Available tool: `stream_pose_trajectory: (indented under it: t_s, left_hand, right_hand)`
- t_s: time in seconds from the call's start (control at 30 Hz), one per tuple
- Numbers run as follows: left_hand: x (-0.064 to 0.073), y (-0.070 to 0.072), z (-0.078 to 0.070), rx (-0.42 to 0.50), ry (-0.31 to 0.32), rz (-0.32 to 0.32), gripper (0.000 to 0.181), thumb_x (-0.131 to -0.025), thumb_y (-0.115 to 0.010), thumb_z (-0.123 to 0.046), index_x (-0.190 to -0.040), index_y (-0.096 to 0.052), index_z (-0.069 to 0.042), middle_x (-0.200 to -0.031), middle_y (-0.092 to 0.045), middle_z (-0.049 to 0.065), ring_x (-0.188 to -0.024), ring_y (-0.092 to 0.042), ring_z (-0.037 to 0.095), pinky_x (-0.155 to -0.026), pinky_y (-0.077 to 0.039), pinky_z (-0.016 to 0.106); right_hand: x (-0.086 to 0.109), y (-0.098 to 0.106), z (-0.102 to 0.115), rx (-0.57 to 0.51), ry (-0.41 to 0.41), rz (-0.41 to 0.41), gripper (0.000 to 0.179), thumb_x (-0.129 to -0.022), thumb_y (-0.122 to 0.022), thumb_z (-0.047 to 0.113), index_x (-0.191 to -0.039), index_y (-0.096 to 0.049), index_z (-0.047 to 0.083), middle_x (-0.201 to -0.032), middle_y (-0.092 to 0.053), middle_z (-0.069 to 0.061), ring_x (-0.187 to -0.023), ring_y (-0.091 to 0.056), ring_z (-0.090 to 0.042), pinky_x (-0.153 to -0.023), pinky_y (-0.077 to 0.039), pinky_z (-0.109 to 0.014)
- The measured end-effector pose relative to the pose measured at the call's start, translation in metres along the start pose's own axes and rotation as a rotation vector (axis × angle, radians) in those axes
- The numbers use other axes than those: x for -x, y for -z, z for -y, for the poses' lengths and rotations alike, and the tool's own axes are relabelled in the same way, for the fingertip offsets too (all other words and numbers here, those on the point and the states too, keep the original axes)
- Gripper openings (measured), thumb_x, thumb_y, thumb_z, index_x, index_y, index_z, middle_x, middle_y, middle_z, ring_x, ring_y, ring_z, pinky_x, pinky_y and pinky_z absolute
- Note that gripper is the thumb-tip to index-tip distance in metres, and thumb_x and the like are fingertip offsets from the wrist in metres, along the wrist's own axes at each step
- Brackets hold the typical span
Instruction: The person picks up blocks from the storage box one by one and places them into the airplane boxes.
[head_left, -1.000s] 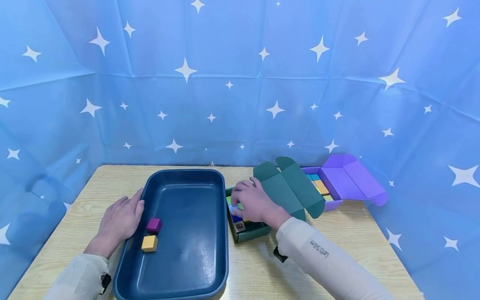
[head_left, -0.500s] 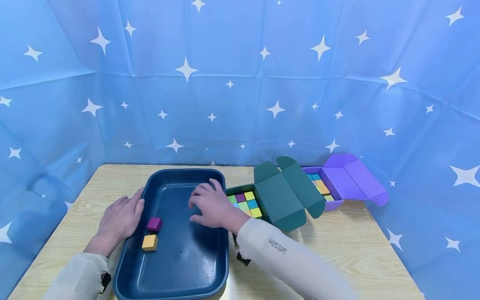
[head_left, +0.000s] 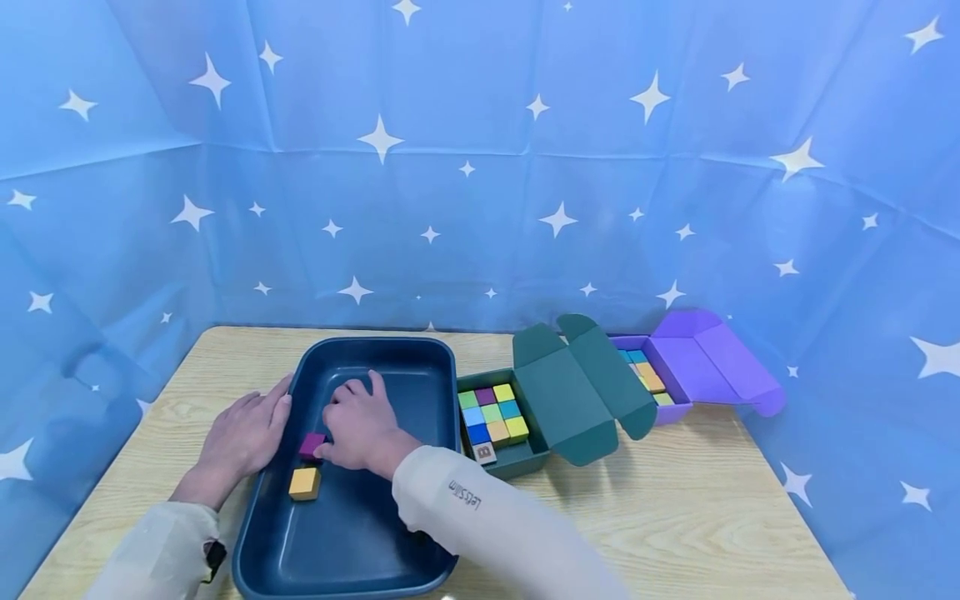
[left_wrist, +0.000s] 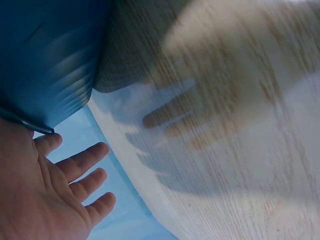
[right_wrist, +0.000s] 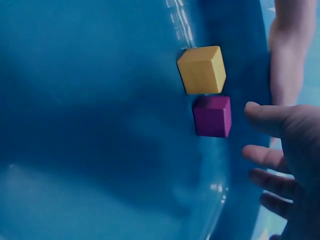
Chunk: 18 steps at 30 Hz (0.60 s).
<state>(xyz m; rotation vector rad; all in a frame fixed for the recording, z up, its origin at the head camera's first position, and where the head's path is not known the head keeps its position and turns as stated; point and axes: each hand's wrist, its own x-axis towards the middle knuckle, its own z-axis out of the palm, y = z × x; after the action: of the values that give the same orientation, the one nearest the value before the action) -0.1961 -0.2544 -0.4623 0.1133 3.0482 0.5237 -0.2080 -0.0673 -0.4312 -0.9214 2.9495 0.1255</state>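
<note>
A dark blue tray (head_left: 390,542) lies on the table, with a purple cube (head_left: 312,445) and a yellow cube (head_left: 304,483) near its left wall. My left hand (head_left: 243,442) rests along the tray's left rim; in the left wrist view its fingers (left_wrist: 85,162) are spread loosely under the rim. Above the tray floor is my right hand (head_left: 363,429), its thumb tip beside the purple cube. The right wrist view shows that hand (right_wrist: 295,160) with nothing between its relaxed fingers, apart from the purple cube (right_wrist: 212,116), which sits close to the yellow cube (right_wrist: 202,70).
Right of the tray stands a green box (head_left: 517,467) with several coloured cubes and a lettered cube (head_left: 483,453); its lid (head_left: 566,392) is folded back. Behind it is a lidded purple box (head_left: 675,411) with more cubes. A blue starry curtain (head_left: 480,192) surrounds the wooden table (head_left: 675,500).
My right hand has moved left from over the green box, across the tray, to beside the purple cube. The left hand stays at the rim, and both cubes stay in place.
</note>
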Motion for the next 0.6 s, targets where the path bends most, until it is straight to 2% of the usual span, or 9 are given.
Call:
stream_pose_trajectory:
  t_s: [0.1, 0.37, 0.6]
  left_hand:
    - [0.0, 0.0, 0.0, -0.001, 0.001, -0.002, 0.062, -0.106, -0.011, -0.045, -0.155, -0.022, -0.009, -0.148, -0.041, 0.029, -0.134, -0.031, 0.056, -0.109, -0.026, 0.07]
    - [-0.002, -0.002, 0.001, -0.015, 0.002, -0.028, 0.059, -0.106, -0.014, -0.042, -0.155, -0.023, -0.01, -0.147, -0.043, 0.029, -0.133, -0.034, 0.056, -0.108, -0.029, 0.07]
    - [0.0, -0.003, 0.001, -0.017, -0.006, -0.051, 0.058, -0.107, -0.015, -0.04, -0.154, -0.026, -0.008, -0.144, -0.045, 0.03, -0.131, -0.037, 0.055, -0.107, -0.032, 0.068]
  right_hand:
    - [-0.005, -0.003, 0.005, -0.018, -0.012, 0.013, 0.033, -0.085, -0.059, 0.065, -0.098, -0.071, 0.038, -0.132, -0.056, 0.015, -0.134, -0.039, -0.011, -0.122, -0.02, -0.049]
    - [-0.012, -0.014, 0.012, -0.048, -0.021, 0.03, 0.038, -0.084, -0.06, 0.067, -0.107, -0.071, 0.038, -0.133, -0.057, 0.014, -0.131, -0.042, -0.011, -0.122, -0.022, -0.048]
    - [-0.016, -0.022, 0.014, -0.026, -0.012, 0.034, 0.035, -0.085, -0.06, 0.064, -0.11, -0.069, 0.04, -0.133, -0.057, 0.015, -0.131, -0.043, -0.011, -0.122, -0.023, -0.048]
